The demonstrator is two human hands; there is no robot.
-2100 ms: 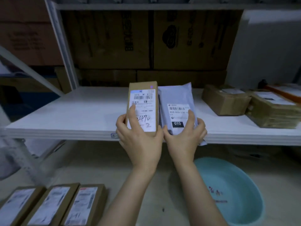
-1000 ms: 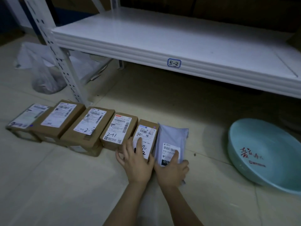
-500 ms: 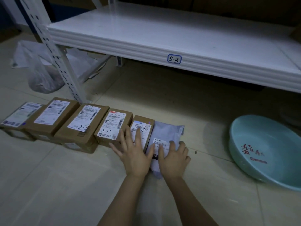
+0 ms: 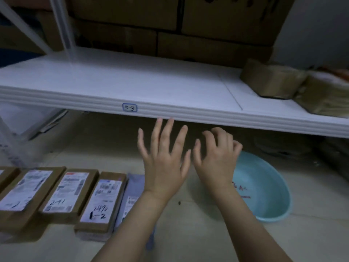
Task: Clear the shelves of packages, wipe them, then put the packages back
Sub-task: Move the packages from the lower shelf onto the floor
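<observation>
Your left hand [image 4: 163, 165] hangs in front of the white metal shelf [image 4: 132, 80], fingers straight and spread wide, holding nothing. The fingertips come up to the shelf's front lip. I cannot tell whether they touch it. Your right hand [image 4: 217, 159] is just beside the left one, fingers loosely bent, thumb out, holding nothing.

The packages are in two places. Lower left, a row lies flat on the pale tiled floor [image 4: 311, 233], side by side and touching:
- a brown cardboard box with a blurred white label [image 4: 24, 191]
- a brown cardboard box marked 241 [image 4: 68, 193]
- a narrow brown cardboard box with handwriting on its label [image 4: 102, 203]
- a grey plastic mailer bag [image 4: 133, 188] at the right end, partly hidden by your left forearm

At the shelf's right end sit two brown tape-wrapped parcels [image 4: 272, 80], touching each other and blurred.

A small blue-outlined tag reading 5-3 [image 4: 129, 107] is stuck on the shelf lip above your left hand. A light blue round plastic basin [image 4: 268, 190] with red writing inside sits on the floor to the right. Your right wrist overlaps its left rim. Large brown cartons [image 4: 122, 14] are stacked behind the shelf.
</observation>
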